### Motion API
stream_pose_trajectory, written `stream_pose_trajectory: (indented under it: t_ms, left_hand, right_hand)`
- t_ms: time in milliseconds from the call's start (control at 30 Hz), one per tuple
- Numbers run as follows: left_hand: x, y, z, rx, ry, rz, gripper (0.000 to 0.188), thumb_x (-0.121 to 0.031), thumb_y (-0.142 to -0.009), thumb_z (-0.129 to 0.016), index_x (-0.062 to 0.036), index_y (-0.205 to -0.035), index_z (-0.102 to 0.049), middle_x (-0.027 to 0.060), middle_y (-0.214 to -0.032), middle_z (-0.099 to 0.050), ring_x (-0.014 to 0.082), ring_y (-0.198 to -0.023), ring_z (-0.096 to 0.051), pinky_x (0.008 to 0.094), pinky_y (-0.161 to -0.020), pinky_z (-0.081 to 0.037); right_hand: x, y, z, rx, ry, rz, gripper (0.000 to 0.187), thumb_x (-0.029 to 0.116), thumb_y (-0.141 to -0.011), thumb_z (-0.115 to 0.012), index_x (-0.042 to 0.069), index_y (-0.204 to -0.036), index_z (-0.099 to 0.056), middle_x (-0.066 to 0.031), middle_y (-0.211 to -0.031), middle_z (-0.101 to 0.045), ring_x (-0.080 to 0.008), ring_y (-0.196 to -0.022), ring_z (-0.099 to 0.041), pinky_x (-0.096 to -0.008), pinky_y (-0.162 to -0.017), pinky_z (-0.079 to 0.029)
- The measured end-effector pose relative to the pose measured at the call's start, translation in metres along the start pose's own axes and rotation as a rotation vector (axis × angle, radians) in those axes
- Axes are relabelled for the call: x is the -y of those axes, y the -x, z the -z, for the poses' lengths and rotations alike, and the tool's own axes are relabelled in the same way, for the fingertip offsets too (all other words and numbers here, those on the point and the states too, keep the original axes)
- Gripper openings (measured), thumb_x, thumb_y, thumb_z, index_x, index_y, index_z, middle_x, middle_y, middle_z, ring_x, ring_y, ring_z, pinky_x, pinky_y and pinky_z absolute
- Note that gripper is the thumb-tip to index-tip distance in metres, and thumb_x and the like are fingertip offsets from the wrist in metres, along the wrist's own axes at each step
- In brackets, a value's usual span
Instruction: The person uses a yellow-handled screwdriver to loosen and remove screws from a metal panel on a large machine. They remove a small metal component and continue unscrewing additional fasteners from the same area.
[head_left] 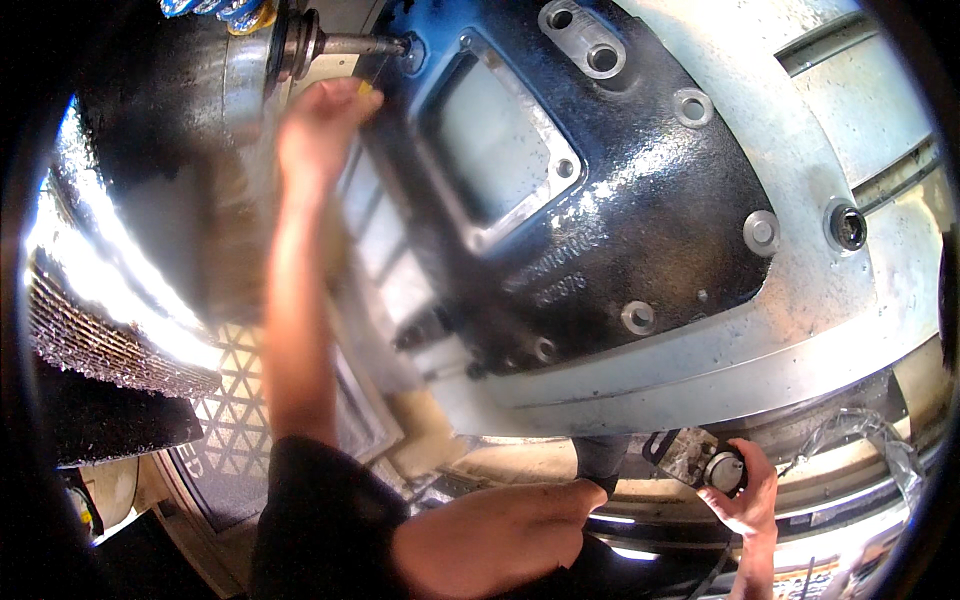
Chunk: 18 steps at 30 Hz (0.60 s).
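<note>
My left hand [322, 120] is raised at the upper left, its fingers pinched around a small yellow piece [367, 90] whose kind I cannot make out. It is just below a slim metal tool shank [362, 45], which reaches from the spindle [215, 85] to a round hole at the top of a black metal casting [660, 190]. The left forearm is slightly blurred. At the lower right, my right hand [748, 495] is wrapped around a handheld handwheel pendant [688, 455], fingers and thumb at its round dial [724, 472].
The casting has a rectangular window [560, 205] and several round bosses. Behind it stands a pale metal table [830, 290] with slots and a dark socket-head bolt [848, 228]. Blue and yellow hoses [235, 12] hang at the top left. A patterned floor plate [225, 430] lies below.
</note>
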<state>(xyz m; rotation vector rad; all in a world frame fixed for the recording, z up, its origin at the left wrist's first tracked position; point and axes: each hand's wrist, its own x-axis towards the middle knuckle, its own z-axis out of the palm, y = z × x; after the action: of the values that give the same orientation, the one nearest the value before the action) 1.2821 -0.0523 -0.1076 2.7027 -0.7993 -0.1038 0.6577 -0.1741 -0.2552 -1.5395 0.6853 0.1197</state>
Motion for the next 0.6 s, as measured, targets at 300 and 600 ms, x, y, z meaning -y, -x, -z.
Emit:
stream_pose_trajectory:
  t_ms: [300, 600]
  left_hand:
    - [-0.036, 0.027, -0.017, -0.248, -0.598, -0.344, 0.027, -0.028, -0.092, -0.072, -0.0051, -0.107, -0.073, 0.0159, -0.095, -0.075, 0.0287, -0.087, -0.074, 0.0371, -0.076, -0.057]
    - [-0.040, 0.027, -0.026, -0.247, -0.738, -0.385, 0.022, -0.026, -0.095, -0.065, -0.0085, -0.106, -0.073, 0.0192, -0.092, -0.072, 0.0388, -0.084, -0.070, 0.0432, -0.073, -0.056]
  right_hand:
    - [-0.003, 0.002, -0.001, -0.001, 0.020, -0.014, 0.072, 0.045, -0.066, -0.091, -0.004, -0.110, -0.062, -0.0174, -0.092, -0.065, -0.0308, -0.081, -0.067, -0.0383, -0.072, -0.054]
    - [-0.003, 0.001, -0.001, 0.002, 0.006, -0.021, 0.071, 0.044, -0.066, -0.091, -0.003, -0.110, -0.062, -0.0171, -0.092, -0.065, -0.0311, -0.080, -0.067, -0.0381, -0.072, -0.054]
